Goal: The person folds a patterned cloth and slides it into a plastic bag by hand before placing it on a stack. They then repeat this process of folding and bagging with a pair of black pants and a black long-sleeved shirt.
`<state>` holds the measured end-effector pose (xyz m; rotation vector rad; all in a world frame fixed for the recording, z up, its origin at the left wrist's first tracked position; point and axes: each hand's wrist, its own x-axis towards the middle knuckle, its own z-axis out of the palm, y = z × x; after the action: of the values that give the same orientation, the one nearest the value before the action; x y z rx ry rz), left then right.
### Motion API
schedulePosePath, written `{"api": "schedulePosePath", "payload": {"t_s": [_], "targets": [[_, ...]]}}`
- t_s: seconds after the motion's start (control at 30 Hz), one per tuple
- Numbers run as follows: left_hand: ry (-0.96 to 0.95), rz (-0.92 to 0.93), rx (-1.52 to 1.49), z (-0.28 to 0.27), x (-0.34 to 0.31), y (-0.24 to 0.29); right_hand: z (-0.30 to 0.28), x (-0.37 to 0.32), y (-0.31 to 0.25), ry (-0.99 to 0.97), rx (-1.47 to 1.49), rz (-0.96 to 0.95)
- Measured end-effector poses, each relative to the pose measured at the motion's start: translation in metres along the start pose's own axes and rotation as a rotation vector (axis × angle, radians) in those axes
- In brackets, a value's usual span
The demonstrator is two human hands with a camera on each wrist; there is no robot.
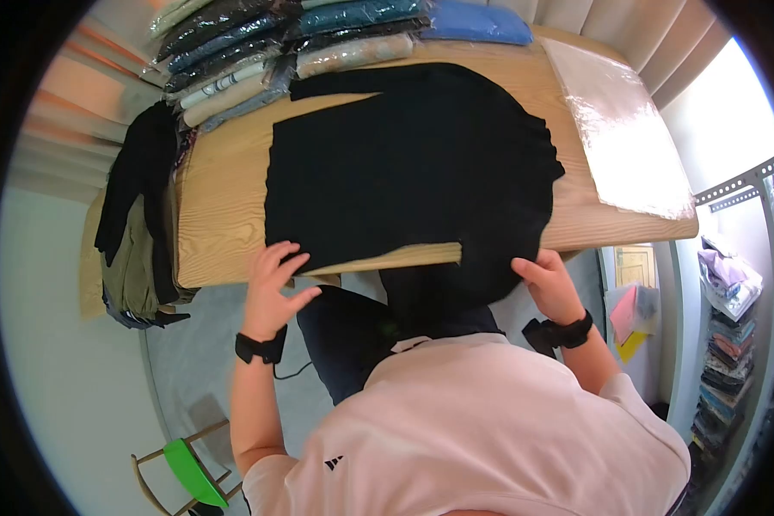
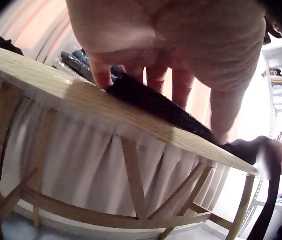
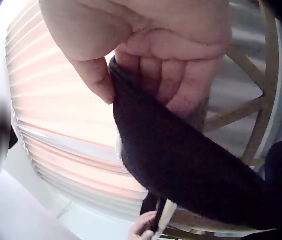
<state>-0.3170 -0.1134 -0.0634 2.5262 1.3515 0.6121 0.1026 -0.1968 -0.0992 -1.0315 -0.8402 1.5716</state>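
Observation:
A black long-sleeved top (image 1: 404, 163) is spread over the wooden table, its hem to the left and its neck to the right. One sleeve stretches along the back; the other drops past the front edge toward the person's lap. My left hand (image 1: 272, 288) is at the front hem corner, its fingers reaching over the cloth with the thumb held apart. Seen from the left wrist, those fingers come down onto the dark fabric (image 2: 151, 102) at the table edge. With thumb and curled fingers, my right hand (image 1: 550, 284) pinches the fabric by the front shoulder; the fold (image 3: 176, 155) hangs below.
Stacks of plastic-wrapped garments (image 1: 232, 69) line the back left, beside a blue package (image 1: 477, 21). A clear plastic bag (image 1: 619, 129) lies at the table's right. Dark and olive clothes (image 1: 138, 215) drape at the left end. A green-backed chair (image 1: 193, 473) and shelves (image 1: 722, 370) stand nearby.

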Motion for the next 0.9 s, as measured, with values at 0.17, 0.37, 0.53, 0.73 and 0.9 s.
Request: {"api": "schedulePosePath", "payload": {"t_s": [0.17, 0.37, 0.53, 0.73, 0.9], "targets": [[0.076, 0.017, -0.017, 0.004, -0.005, -0.008, 0.000, 0.007, -0.020, -0.045, 0.272, -0.016], [0.113, -0.298, -0.251, -0.031, 0.010, -0.009, 0.004, 0.009, -0.055, -0.103, 0.354, 0.026], [-0.045, -0.277, -0.256, -0.045, 0.067, -0.024, 0.022, 0.042, -0.090, 0.100, 0.422, 0.165], [-0.201, -0.285, -0.002, -0.012, 0.098, -0.057, -0.002, 0.110, -0.064, 0.224, 0.315, 0.194], [-0.075, -0.260, 0.112, -0.010, 0.090, -0.049, -0.009, 0.100, -0.057, 0.188, 0.067, 0.102]]}}
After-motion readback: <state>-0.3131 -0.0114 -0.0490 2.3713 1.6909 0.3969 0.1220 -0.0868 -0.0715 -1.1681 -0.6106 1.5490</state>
